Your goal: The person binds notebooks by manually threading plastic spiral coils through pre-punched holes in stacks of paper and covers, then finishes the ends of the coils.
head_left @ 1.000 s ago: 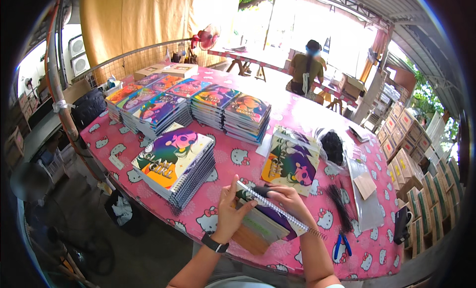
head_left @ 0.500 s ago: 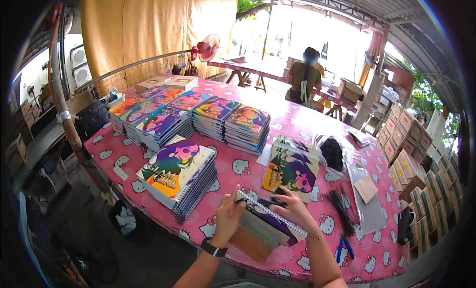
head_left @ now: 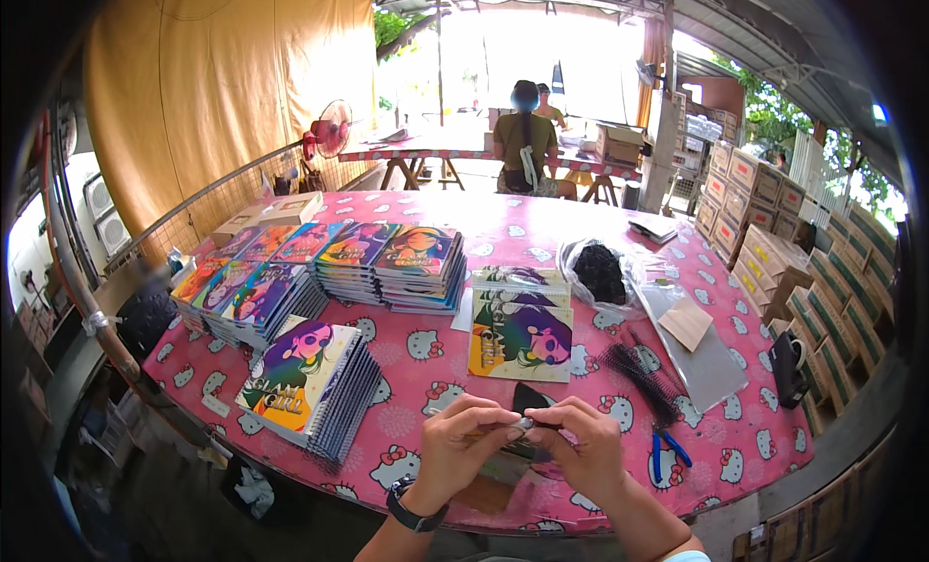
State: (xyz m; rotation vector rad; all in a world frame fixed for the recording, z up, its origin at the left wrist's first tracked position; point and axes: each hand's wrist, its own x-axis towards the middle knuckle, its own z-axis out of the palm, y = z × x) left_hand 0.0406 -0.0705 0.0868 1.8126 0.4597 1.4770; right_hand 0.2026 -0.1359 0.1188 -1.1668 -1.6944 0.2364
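Two hands [head_left: 457, 448] [head_left: 586, 448], one pair of pliers [head_left: 657, 456]

Pliers [head_left: 657, 459], notebook stacks [head_left: 306, 373] and cartons [head_left: 754, 178] suggest a workshop.

I had drawn the left hand [head_left: 457, 448] and right hand [head_left: 583, 448] together, fingertips meeting above the notebook [head_left: 505, 467], where earlier they sat apart along its coil [head_left: 525, 424]. That coil, previously slanting past the right wrist, showed only briefly between the fingertips.
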